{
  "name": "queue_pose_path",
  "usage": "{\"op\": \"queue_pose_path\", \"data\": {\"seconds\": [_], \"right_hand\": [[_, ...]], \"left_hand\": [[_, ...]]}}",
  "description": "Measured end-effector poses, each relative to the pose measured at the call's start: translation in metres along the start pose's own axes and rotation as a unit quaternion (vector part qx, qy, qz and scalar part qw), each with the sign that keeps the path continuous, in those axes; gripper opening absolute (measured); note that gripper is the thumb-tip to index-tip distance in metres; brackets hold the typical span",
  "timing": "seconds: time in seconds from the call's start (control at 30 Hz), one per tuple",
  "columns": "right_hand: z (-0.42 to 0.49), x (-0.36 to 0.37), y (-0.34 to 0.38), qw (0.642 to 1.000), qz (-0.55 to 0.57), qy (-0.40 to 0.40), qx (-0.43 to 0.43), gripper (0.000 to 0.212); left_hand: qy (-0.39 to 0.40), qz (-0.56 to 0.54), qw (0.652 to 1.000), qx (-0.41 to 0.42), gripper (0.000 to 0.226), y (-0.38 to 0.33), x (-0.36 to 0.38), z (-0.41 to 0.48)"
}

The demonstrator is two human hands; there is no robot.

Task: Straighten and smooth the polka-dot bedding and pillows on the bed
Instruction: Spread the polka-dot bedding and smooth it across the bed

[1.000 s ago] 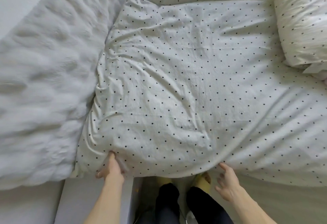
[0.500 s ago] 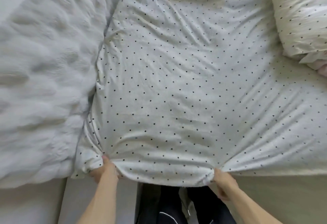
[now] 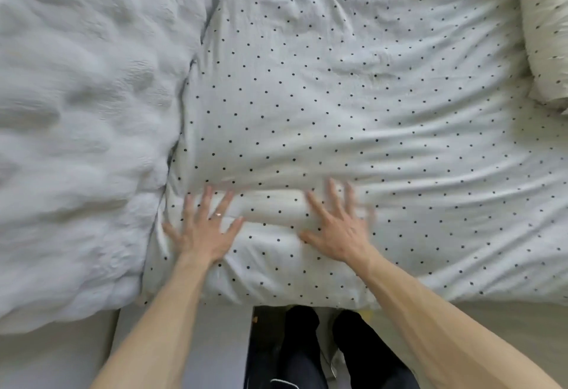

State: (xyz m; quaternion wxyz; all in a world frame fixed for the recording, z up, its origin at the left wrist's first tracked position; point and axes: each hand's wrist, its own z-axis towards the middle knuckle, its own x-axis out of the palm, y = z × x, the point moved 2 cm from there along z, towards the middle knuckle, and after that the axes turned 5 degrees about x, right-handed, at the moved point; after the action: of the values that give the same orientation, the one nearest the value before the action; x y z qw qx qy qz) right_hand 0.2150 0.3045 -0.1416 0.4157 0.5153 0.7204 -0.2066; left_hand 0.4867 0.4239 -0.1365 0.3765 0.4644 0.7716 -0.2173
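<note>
- The polka-dot duvet (image 3: 353, 106) lay across the bed in front of the person, its near edge at the bedside just above their dark trouser legs (image 3: 295, 351).
- The left hand (image 3: 204, 232) rested flat on the cover near its near-left corner, fingers spread wide, holding nothing; a ring (image 3: 218, 214) showed on one finger.
- The right hand (image 3: 339, 228) was also flat and spread on the cover, gripping nothing, just to the right of the other; its fingers were blurred, which suggested a sweeping stroke.
- Between the hands sat a low raised fold, and long creases ran rightward toward the spotted pillow (image 3: 547, 29) at the far right.
- A white textured blanket (image 3: 76, 130) lay bunched against the cover's left side, touching it.
- To do this step well, the palms likely needed to stay flat and push outward from the middle, so the fold was driven toward an edge rather than piled up.
- Pressure probably had to be light; a heavy press would drag the filling and make fresh ridges.
- The creases toward the pillow looked like the next stretch to smooth.
</note>
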Motion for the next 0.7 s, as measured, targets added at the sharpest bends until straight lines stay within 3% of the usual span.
{"op": "queue_pose_path", "data": {"seconds": [0.1, 0.17, 0.23, 0.3, 0.37, 0.4, 0.47, 0.53, 0.63, 0.7], "right_hand": [[-0.043, 0.04, -0.099, 0.977, -0.003, 0.111, 0.184, 0.114], [-0.075, 0.048, -0.145, 0.937, 0.051, 0.143, 0.314, 0.124], [-0.099, 0.049, -0.168, 0.893, 0.128, 0.185, 0.391, 0.122], [-0.112, 0.044, -0.187, 0.892, 0.181, 0.168, 0.379, 0.102], [-0.12, 0.038, -0.211, 0.894, 0.228, 0.083, 0.377, 0.072], [-0.122, 0.034, -0.223, 0.872, 0.274, 0.045, 0.404, 0.06], [-0.131, 0.03, -0.252, 0.77, 0.408, -0.015, 0.491, 0.043], [-0.139, 0.034, -0.277, 0.646, 0.518, -0.065, 0.558, 0.034], [-0.151, 0.044, -0.331, 0.444, 0.647, -0.134, 0.606, 0.055], [-0.153, 0.055, -0.356, 0.355, 0.716, -0.124, 0.588, 0.073]], "left_hand": [[0.125, -0.014, 0.989, -0.081, 0.071, -0.009, -0.015, 0.007], [0.157, 0.018, 0.979, -0.13, 0.074, -0.058, -0.038, 0.007], [0.144, 0.097, 0.978, -0.116, 0.072, -0.115, -0.053, 0.002], [0.092, 0.167, 0.982, 0.013, 0.066, -0.17, -0.058, -0.003], [0.045, 0.163, 0.968, 0.185, 0.056, -0.229, -0.051, -0.008], [0.037, 0.155, 0.953, 0.256, 0.052, -0.258, -0.046, -0.013], [0.029, 0.163, 0.923, 0.348, 0.049, -0.321, -0.035, -0.028], [0.034, 0.149, 0.906, 0.395, 0.051, -0.37, -0.024, -0.042], [0.034, 0.154, 0.875, 0.458, 0.061, -0.452, -0.011, -0.058], [0.033, 0.162, 0.858, 0.487, 0.065, -0.49, -0.005, -0.063]]}}
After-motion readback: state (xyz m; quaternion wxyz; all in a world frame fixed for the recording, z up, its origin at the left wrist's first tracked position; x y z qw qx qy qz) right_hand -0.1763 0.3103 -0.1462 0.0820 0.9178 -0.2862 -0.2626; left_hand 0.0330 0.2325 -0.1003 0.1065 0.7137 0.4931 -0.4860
